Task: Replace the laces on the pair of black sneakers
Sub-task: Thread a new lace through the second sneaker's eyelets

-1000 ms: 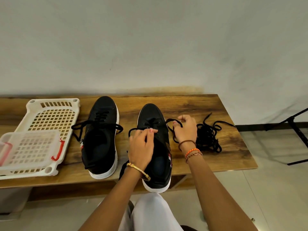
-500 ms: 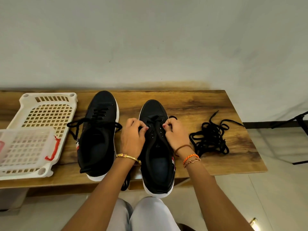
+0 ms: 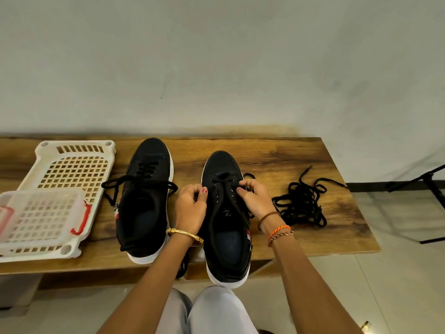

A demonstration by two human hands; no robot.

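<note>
Two black sneakers with white soles stand side by side on a wooden bench [image 3: 277, 150], toes toward the wall. The left sneaker [image 3: 147, 196] has a black lace through its front eyelets, with loose ends spread over its sides. The right sneaker [image 3: 225, 220] has its heel over the bench's front edge and a lace across its first eyelets. My left hand [image 3: 191, 206] pinches the lace end at that shoe's left side. My right hand [image 3: 252, 198] pinches the lace at its right eyelet row. A tangle of loose black laces [image 3: 301, 201] lies to the right.
A white perforated plastic basket [image 3: 72, 169] sits at the bench's left end, with a clear lidded box with red clips [image 3: 41, 213] resting on it. A black stand's legs [image 3: 423, 184] reach across the floor at the right. My knees are below the bench edge.
Both hands closed in on the right sneaker's eyelets from wider positions. My right hand drew the lace in from the right side toward the shoe. The view also shifted slightly.
</note>
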